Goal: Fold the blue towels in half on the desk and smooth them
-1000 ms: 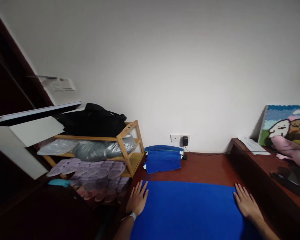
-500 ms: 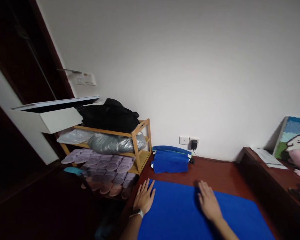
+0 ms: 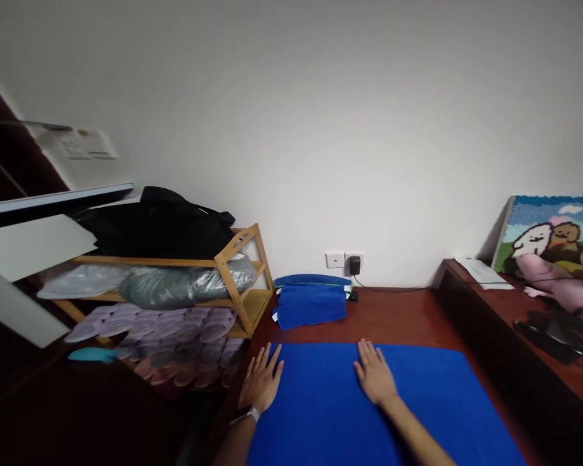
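Note:
A blue cloth (image 3: 320,414) is spread flat over the red-brown table (image 3: 408,317). My left hand (image 3: 262,380) rests at the cloth's far left corner, fingers spread, a watch on the wrist. Lying flat near the cloth's far edge, right of its middle, is my right hand (image 3: 376,374), with its fingers stretched forward. Neither hand grips anything. Beyond the cloth, against the wall, sits a folded blue cloth (image 3: 312,304) with a green-edged strip and white tags.
To the left stands a wooden rack (image 3: 243,304) with a black bag (image 3: 160,223), plastic-wrapped items and lilac slippers (image 3: 218,323). A plugged-in adapter (image 3: 354,265) trails a cable. On the right, a raised ledge (image 3: 495,323) holds a pink plush toy (image 3: 558,281) and a fluffy picture (image 3: 534,236).
My view has turned to the right, showing more of the ledge and its toys. Both hands stay flat on or beside the cloth; my right hand lies slightly nearer its far edge.

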A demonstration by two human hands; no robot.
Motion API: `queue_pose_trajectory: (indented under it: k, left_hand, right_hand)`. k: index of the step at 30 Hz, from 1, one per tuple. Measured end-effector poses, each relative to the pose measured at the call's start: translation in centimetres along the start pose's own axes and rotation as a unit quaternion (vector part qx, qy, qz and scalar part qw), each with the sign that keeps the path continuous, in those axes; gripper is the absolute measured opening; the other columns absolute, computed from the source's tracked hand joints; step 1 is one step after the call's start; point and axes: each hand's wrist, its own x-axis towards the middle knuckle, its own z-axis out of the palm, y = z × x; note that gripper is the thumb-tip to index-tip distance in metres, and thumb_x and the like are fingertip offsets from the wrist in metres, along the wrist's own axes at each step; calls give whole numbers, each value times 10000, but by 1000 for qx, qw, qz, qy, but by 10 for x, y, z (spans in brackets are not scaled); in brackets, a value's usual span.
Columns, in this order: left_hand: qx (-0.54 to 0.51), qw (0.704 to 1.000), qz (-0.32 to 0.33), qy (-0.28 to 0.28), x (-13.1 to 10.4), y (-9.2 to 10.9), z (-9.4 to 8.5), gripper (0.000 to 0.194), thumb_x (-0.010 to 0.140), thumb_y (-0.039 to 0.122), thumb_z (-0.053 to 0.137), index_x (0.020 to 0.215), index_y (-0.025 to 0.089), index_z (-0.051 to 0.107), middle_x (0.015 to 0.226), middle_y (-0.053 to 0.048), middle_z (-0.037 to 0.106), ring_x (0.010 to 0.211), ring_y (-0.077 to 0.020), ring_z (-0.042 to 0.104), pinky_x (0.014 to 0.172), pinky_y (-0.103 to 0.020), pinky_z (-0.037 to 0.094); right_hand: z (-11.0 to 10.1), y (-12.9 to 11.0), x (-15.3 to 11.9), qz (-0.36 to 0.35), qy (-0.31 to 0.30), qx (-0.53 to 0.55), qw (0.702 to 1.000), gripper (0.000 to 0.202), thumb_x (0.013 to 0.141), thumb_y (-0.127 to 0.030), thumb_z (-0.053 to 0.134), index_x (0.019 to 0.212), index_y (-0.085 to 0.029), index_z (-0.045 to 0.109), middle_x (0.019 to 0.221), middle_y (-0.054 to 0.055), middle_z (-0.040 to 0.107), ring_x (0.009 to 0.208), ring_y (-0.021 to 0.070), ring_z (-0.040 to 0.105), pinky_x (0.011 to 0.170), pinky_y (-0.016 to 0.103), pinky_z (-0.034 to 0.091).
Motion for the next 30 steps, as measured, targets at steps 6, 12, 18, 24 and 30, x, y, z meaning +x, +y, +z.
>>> queue_pose_trajectory:
  k: [6,12,18,24,30]
  left_hand:
    - [10,1000,0,4,1,-2,2,574,1050,522,313,1583,315,364,1678,-51,328,1535,-261,316,1247,-499,242]
    - [35,999,-2,-17,2,2,-5,575,1052,512,297,1584,303,364,1676,-51,323,1540,-246,305,1245,-477,253]
    - [47,997,-9,-59,0,10,-19,581,1056,494,286,1593,281,341,1685,-68,286,1552,-256,270,1248,-491,241]
    - [10,998,4,-61,-18,4,-21,616,1052,543,253,1605,277,308,1692,-53,265,1555,-241,258,1261,-491,219]
    - [-14,1000,14,-24,-23,-1,-26,579,1045,511,292,1550,269,442,1640,-55,402,1520,-241,351,1248,-476,269]
  right_hand:
    - [-33,191,-50,184,39,-101,977,790,967,-531,195,1614,-80,223,1691,107,233,1572,263,168,1280,475,124]
    - [-35,242,-70,228,78,-117,964,785,950,-553,134,1627,-163,216,1710,79,201,1577,255,151,1269,500,143]
    - [-33,240,-70,232,74,-88,966,804,913,-570,154,1620,-198,248,1705,73,233,1571,265,183,1261,501,162]
    - [-22,260,-95,193,74,-78,975,790,832,-635,253,1539,-332,434,1675,15,320,1569,309,176,1237,597,158]
    - [-27,243,-96,174,53,-136,974,748,773,-636,335,1412,-355,602,1642,-6,385,1565,340,165,1261,597,109]
